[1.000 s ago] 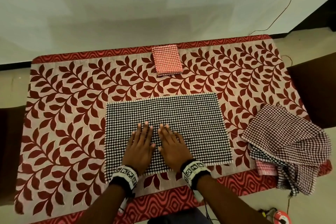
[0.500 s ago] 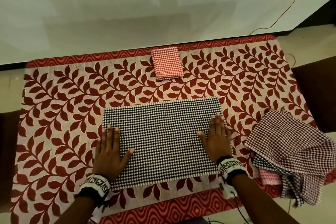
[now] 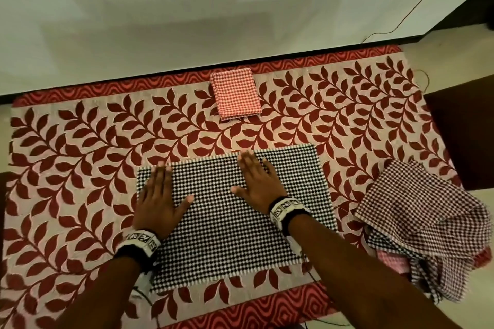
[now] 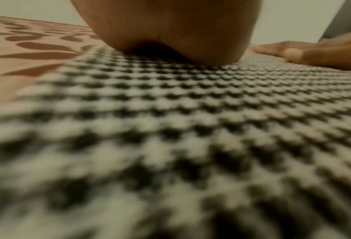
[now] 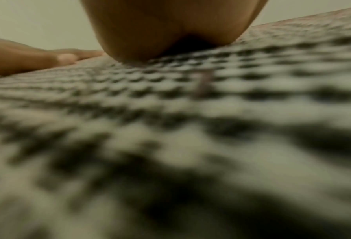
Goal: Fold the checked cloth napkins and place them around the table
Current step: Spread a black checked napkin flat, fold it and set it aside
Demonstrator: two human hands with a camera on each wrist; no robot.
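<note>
A black-and-white checked napkin (image 3: 227,235) lies flat as a wide rectangle near the table's front edge. My left hand (image 3: 160,192) presses flat on its left part, fingers straight and reaching the far left corner. My right hand (image 3: 256,181) lies flat near the middle, fingertips at the far edge. The left wrist view shows the palm heel (image 4: 174,32) on the checked napkin (image 4: 191,113) and the right hand (image 4: 305,51) beyond. In the right wrist view the napkin (image 5: 170,129) is blurred under the palm (image 5: 170,29). A folded red checked napkin (image 3: 235,93) sits at the far edge.
A heap of unfolded checked napkins (image 3: 427,222) lies at the right front corner, partly hanging over the edge. The table (image 3: 80,141) wears a leaf-patterned red cloth. A white wall (image 3: 187,8) stands behind, with a red cable (image 3: 401,19) running from a socket.
Both hands slid forward along the black-and-white napkin towards its far edge. The right hand came in from the right side to the middle; the left stayed at the left side.
</note>
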